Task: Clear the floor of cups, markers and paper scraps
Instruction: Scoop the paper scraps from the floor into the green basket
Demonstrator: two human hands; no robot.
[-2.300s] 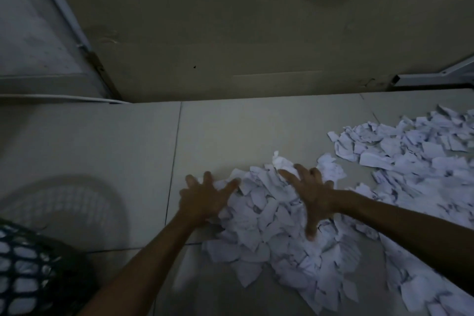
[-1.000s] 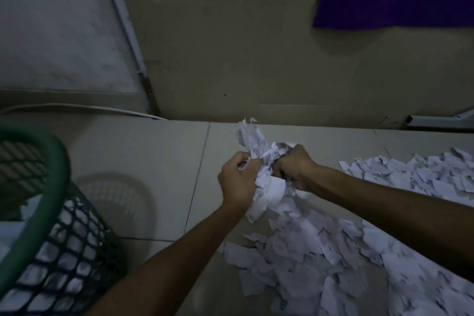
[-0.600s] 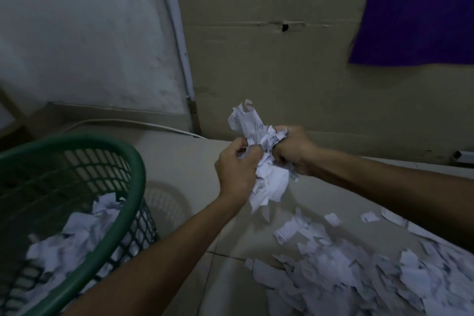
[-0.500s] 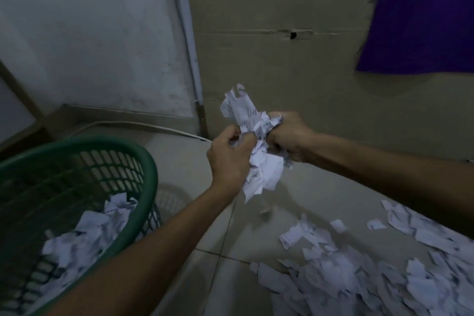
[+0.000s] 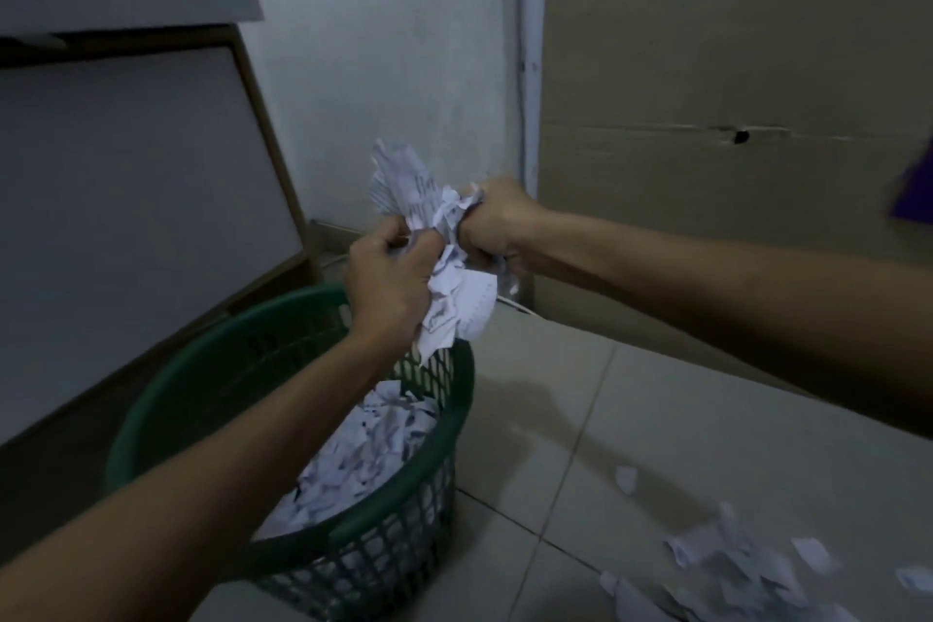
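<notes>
**R:** Grip status? Both hands are seen clamped on one load.

**K:** Confirmed. A crumpled wad of white paper scraps (image 5: 444, 268) is gripped between the left hand (image 5: 391, 280) and the right hand (image 5: 497, 222), fingers of both curled tight round it. Printed lines are visible on the topmost scrap. Loose ends are seen hanging below the left hand.

**R:** Position of the wad?

**K:** Held in the air, above the far rim of a round green plastic lattice basket (image 5: 404, 535). No contact between wad and basket is seen.

**R:** Basket contents?

**K:** A layer of torn white paper pieces (image 5: 363, 455) is seen inside, partly hidden by the left forearm.

**R:** Floor?

**K:** Pale floor tiles (image 5: 707, 419), basket stood on them near the corner. A scatter of white paper scraps (image 5: 727, 566) is left on the tiles at lower right, well apart from the basket. One stray piece (image 5: 626, 477) lies between the two. Edges are blurred there, so no count is given.

**R:** Background?

**K:** A brown cardboard sheet (image 5: 707, 66) is seen against the wall on the right, a white framed panel (image 5: 126, 217) on the left.
</notes>
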